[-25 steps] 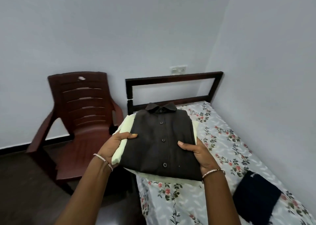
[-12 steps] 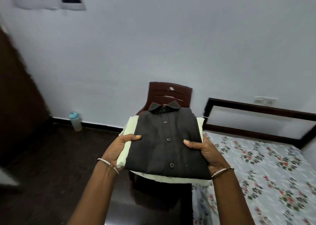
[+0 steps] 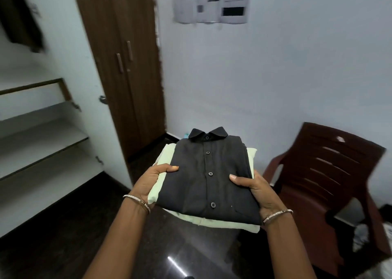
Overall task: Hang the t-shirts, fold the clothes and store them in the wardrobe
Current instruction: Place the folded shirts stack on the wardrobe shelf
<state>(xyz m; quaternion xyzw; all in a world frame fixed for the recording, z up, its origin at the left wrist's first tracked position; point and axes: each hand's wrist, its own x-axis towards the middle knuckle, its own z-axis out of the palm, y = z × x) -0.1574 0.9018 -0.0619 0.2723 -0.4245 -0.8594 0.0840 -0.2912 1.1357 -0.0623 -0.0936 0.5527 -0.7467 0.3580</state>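
A folded dark button shirt [image 3: 207, 179] lies on top of a folded pale green garment [image 3: 214, 220], and I carry the stack in front of me at chest height. My left hand [image 3: 151, 183] grips the stack's left edge, thumb on top of the dark shirt. My right hand [image 3: 257, 190] grips the right edge the same way. An open wardrobe with white shelves [image 3: 40, 138] stands at the left, beside closed brown doors [image 3: 125, 66].
A dark red plastic chair [image 3: 331, 181] stands at the right against the white wall. A paper sheet [image 3: 212, 0] hangs on the wall above. The floor is dark and glossy. A small teal object [image 3: 186, 134] peeks out behind the shirt's collar.
The view has swung left from the bed and chair toward the wardrobe. The chair now sits at the right, and the bed has left the view. Both hands keep the same hold on the stack.
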